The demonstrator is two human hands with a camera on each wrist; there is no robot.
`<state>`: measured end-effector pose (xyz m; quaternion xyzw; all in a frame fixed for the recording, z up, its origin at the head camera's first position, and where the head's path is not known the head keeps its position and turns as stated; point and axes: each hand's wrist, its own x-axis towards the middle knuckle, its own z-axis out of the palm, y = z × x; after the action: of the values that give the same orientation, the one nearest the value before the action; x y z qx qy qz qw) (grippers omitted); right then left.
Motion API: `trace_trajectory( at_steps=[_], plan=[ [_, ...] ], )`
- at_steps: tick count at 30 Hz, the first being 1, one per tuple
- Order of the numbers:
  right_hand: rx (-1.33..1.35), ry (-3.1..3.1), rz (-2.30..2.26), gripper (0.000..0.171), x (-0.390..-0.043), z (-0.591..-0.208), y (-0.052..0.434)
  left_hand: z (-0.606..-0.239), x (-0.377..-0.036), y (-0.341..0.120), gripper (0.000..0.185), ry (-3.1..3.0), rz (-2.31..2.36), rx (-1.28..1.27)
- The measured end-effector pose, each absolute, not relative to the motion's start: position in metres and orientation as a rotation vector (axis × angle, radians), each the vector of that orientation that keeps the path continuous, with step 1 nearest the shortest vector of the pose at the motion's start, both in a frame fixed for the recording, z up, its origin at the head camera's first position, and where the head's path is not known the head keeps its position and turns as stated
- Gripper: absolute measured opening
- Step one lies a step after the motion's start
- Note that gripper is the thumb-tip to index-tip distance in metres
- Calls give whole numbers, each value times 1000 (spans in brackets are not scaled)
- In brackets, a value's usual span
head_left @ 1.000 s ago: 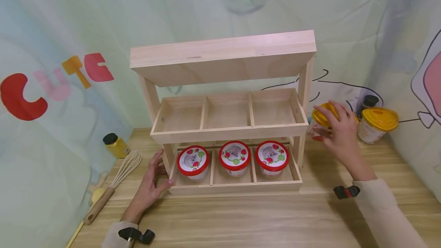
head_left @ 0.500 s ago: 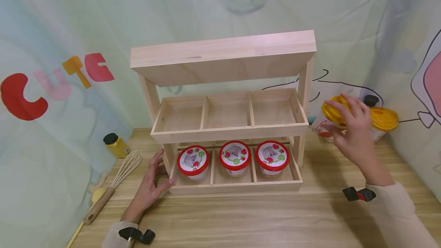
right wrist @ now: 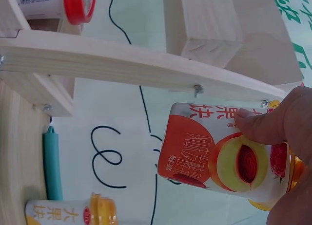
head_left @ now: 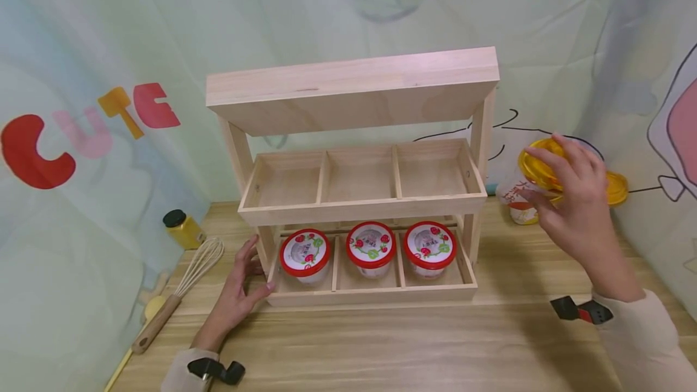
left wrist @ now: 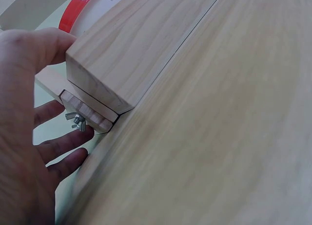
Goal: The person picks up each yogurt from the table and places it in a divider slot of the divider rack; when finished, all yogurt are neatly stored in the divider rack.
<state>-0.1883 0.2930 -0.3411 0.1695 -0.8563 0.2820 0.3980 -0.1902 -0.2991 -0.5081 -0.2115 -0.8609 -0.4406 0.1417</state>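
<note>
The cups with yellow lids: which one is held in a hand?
The cup with a halved fruit on it: the right hand grips it above the table. The other yellow-lidded cup stands on the table.

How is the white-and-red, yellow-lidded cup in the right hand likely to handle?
The white-and-red cup is probably stiff: no dent shows where the right hand grips it. It may slip, as its printed side looks smooth. Set upright, it could tip if nudged, being taller than wide.
</note>
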Motion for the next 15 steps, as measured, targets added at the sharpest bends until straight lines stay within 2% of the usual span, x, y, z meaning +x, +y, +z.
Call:
trace_trajectory(
  at_steps=[9, 12, 13, 15],
  plan=[
    [429, -2139, 715, 69, -176, -327, 289, -509, -189, -300, 103, -2501, -1293, -597],
    [455, -2101, 712, 44, -174, -322, 289, -509, -190, -300, 103, -2501, -1287, -596],
    [465, -2095, 702, 47, -173, -321, 289, -509, -190, -300, 103, -2500, -1287, -597],
    [473, -2077, 705, 66, -172, -318, 288, -509, -190, -300, 103, -2501, -1285, -597]
  ],
)
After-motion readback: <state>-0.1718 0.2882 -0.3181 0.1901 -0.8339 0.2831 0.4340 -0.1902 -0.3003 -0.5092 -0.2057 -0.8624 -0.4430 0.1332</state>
